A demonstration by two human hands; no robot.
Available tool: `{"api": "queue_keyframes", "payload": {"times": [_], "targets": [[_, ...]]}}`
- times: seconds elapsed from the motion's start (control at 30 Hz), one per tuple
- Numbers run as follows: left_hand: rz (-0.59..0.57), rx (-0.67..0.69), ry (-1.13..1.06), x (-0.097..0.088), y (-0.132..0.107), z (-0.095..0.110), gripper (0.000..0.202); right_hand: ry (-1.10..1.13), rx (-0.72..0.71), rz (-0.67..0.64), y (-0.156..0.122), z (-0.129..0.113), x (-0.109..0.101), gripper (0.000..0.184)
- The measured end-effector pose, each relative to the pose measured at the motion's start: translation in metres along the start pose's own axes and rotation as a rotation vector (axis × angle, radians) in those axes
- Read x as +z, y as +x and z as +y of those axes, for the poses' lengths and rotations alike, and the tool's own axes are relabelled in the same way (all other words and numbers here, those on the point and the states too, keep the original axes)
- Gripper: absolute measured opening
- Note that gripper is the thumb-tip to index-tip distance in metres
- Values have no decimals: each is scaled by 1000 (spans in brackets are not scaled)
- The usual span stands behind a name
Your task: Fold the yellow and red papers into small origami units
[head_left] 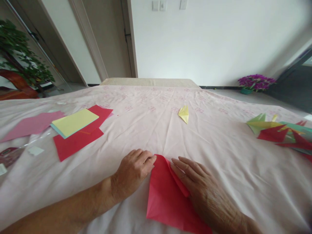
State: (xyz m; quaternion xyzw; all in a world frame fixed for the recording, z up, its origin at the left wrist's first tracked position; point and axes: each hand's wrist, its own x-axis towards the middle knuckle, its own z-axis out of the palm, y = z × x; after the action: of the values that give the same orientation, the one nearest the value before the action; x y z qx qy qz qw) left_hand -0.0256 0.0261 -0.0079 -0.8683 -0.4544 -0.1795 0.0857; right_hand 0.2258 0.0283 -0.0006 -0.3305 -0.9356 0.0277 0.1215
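– Pinching the top left corner of the red sheet (162, 198), is that what the left hand (134, 174) does?

– Yes, its fingers are bent and the tips close together on that corner. The sheet lies on the pale pink tablecloth (131, 130), right at the near side, with its bottom corner running out of view.

– And the right hand (206, 188)?

– Stretched out, fingers straight and side by side, against the flap (179, 180) folded over along the sheet's right edge. Its thumb is hidden, so I can't tell whether it grips anything.

– Is the flap flat?

– No, it stands a little raised, curved near the top.

– What lies around them?

– Beyond the hands, a small folded yellow piece (184, 114), well apart from the sheet. Over on the left, a flat yellow sheet (75, 122) rests on a blue one (58, 131), with red papers (78, 144) below those and a pink paper (32, 125) farther left.

– And on the right?

– A cluster of folded pieces (273, 134), red, green and yellow, with points sticking up.
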Motion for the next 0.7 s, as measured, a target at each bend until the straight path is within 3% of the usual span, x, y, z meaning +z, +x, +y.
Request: {"api": "queue_keyframes", "payload": {"times": [0.17,0.7], "targets": [[-21,-11,15,1,0,-1,20,18,-67,-45,0,1,1,58],[-20,-37,1,-3,3,-2,15,91,-95,-144,4,2,-6,56]]}}
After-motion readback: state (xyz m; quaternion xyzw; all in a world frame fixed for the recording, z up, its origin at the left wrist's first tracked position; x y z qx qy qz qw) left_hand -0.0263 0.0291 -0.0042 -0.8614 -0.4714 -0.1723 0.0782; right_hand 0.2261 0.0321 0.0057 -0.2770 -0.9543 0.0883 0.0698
